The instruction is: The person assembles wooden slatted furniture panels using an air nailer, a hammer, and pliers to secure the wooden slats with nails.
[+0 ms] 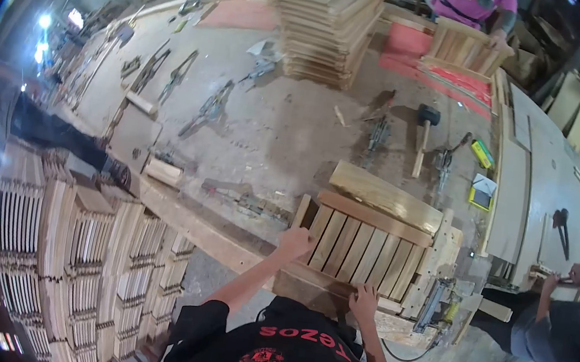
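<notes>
A slatted wooden panel [357,251] lies at the bench's near edge, its pale slats set between reddish-brown rails. My left hand [296,244] is closed on the panel's left end, fingers curled at the side piece. On the near rail, my right hand [363,304] grips the edge with its fingers over the wood. A loose-looking pale board [385,195] runs along the panel's far side. To the right of the panel stands a wooden jig [430,268] with a metal clamp [435,303] fixed on it.
A tall stack of panels [327,31] stands at the back. A mallet [424,135], clamps [208,111] and a yellow-green box [482,153] lie on the bench. Stacked slatted panels [75,242] fill the lower left. Co-workers are at the far side [467,4] and right [553,318].
</notes>
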{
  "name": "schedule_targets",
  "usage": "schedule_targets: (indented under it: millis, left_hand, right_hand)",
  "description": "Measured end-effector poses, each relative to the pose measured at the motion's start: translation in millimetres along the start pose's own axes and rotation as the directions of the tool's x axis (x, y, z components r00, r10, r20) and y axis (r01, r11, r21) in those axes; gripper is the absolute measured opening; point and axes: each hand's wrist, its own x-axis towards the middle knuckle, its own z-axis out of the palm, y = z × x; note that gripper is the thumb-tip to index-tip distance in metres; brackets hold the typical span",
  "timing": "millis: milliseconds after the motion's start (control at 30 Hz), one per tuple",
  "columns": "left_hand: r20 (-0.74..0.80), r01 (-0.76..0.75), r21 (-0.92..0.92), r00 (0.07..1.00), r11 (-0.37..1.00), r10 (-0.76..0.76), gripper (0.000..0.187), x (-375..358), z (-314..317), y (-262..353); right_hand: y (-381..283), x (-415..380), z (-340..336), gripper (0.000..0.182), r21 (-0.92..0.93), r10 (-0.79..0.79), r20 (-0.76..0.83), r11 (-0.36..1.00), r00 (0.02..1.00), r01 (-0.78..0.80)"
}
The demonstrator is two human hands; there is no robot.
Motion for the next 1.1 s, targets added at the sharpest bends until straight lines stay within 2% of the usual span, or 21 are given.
schedule_targets:
  millis: [67, 167, 267, 300, 333, 400, 433, 500, 567, 600, 633, 667, 700, 733, 767, 800, 833, 900, 967, 1033, 1100]
  left_hand:
    - [-0.112, 0.101, -0.143, 0.987, 0.984, -0.118, 0.045, -22.3, -16.5, -7.6]
    - [-0.208, 0.181, 0.029, 0.963, 0.983, -0.171, 0.034, -31.5, 1.6, -35.7]
    - [-0.212, 0.057, -0.262, 0.97, 0.963, -0.115, 0.024, -22.9, 54.7, -50.8]
    - [-0.248, 0.001, -0.245, 0.967, 0.97, -0.064, 0.02, -24.0, 54.0, -48.5]
    - [-0.287, -0.062, -0.23, 0.958, 0.971, -0.007, 0.017, -23.7, 49.3, -43.4]
    - [-0.224, -0.062, -0.233, 0.975, 0.97, 0.009, 0.017, -23.0, 48.0, -38.8]
    - [-0.209, -0.063, -0.244, 0.978, 0.968, 0.011, 0.017, -22.2, 49.2, -37.4]
    - [-0.176, -0.049, -0.258, 0.984, 0.965, 0.003, 0.018, -16.9, 49.2, -39.6]
    - [-0.152, -0.041, -0.274, 0.988, 0.961, -0.001, 0.02, -10.4, 49.3, -42.2]
    - [-0.136, -0.024, -0.28, 0.991, 0.96, -0.015, 0.021, -12.5, 41.8, -42.8]
    - [-0.049, 0.038, -0.318, 0.997, 0.947, -0.056, 0.022, -13.7, 34.7, -45.4]
    - [0.043, 0.108, -0.35, 0.994, 0.931, -0.099, 0.024, -12.6, 10.4, -44.8]
    - [0.132, 0.176, -0.376, 0.982, 0.91, -0.136, 0.025, -8.1, -9.1, -48.5]
    - [-0.002, 0.246, -0.476, 0.96, 0.844, -0.28, 0.026, -5.7, -19.7, -58.2]
    - [-0.118, 0.287, -0.571, 0.898, 0.769, -0.423, 0.026, -3.3, -26.6, -72.2]
    - [-0.29, 0.306, -0.579, 0.789, 0.755, -0.542, 0.028, 2.4, -27.6, -95.7]
    - [-0.451, 0.318, -0.587, 0.635, 0.744, -0.627, 0.03, 7.5, -30.2, -124.7]
    - [-0.355, 0.402, -0.741, 0.445, 0.537, -0.822, 0.039, 17.5, -52.3, -189.6]
    - [-0.426, 0.371, -0.765, 0.322, 0.527, -0.845, 0.052, 33.9, -44.5, -265.9]
    - [-0.507, 0.417, -0.713, 0.25, 0.564, -0.825, 0.054, 57.5, -55.7, -306.3]
    - [-0.384, 0.316, -0.838, 0.237, 0.445, -0.892, 0.057, 81.4, -42.6, -348.7]
  right_hand:
    - [0.0, 0.4, 5.8, 0.019, -0.065, -0.005, -0.034, 0.998, 0.999, 0.003]
    - [1.0, 3.1, 18.2, 0.016, -0.077, 0.029, -0.108, 0.996, 0.994, -0.038]
    - [-2.6, 9.4, 19.8, 0.014, -0.06, 0.062, -0.095, 0.996, 0.994, -0.068]
    - [-10.0, 15.2, 12.9, 0.012, -0.102, 0.091, -0.046, 0.99, 0.995, -0.095]
    - [-3.1, 23.9, 16.7, 0.012, -0.065, 0.154, 0.04, 0.986, 0.987, -0.152]
    - [18.4, 34.9, 25.6, 0.012, -0.015, 0.279, 0.227, 0.959, 0.933, -0.283]
    - [17.9, 51.8, 22.5, 0.015, 0.015, 0.269, 0.188, 0.961, 0.945, -0.276]
    - [-16.9, 111.1, 11.7, 0.022, 0.084, 0.243, 0.123, 0.964, 0.962, -0.254]
    - [-45.7, 195.9, 10.9, 0.022, 0.105, 0.123, 0.065, 0.986, 0.99, -0.13]
    - [-73.2, 251.4, 4.1, 0.021, 0.072, 0.054, 0.097, 0.995, 0.994, -0.061]
    - [-78.0, 297.2, 24.2, 0.021, 0.092, -0.105, -0.127, 0.989, 0.986, 0.117]
    - [-80.1, 359.3, 38.6, 0.021, 0.055, -0.168, -0.109, 0.983, 0.98, 0.175]
    - [-123.7, 408.6, 26.8, 0.024, 0.119, -0.11, -0.043, 0.986, 0.993, 0.114]
    - [-116.9, 458.9, 47.7, 0.041, -0.038, -0.196, -0.062, 0.98, 0.979, 0.194]
    - [-129.7, 496.8, 56.9, 0.056, -0.125, -0.164, -0.072, 0.98, 0.984, 0.154]
    - [-136.3, 524.0, 66.0, 0.058, -0.162, -0.128, -0.053, 0.98, 0.99, 0.118]
    - [-142.8, 551.3, 75.2, 0.059, -0.201, -0.093, -0.034, 0.976, 0.995, 0.084]
    - [-149.4, 568.0, 96.5, 0.051, -0.209, -0.079, 0.039, 0.974, 0.996, 0.086]
    - [-153.1, 567.9, 118.9, 0.042, -0.196, -0.13, 0.135, 0.968, 0.982, 0.155]
    - [-160.0, 536.4, 147.5, 0.028, -0.177, -0.174, 0.124, 0.965, 0.977, 0.195]
    - [-174.0, 492.8, 161.3, 0.021, -0.18, -0.214, 0.128, 0.955, 0.968, 0.235]
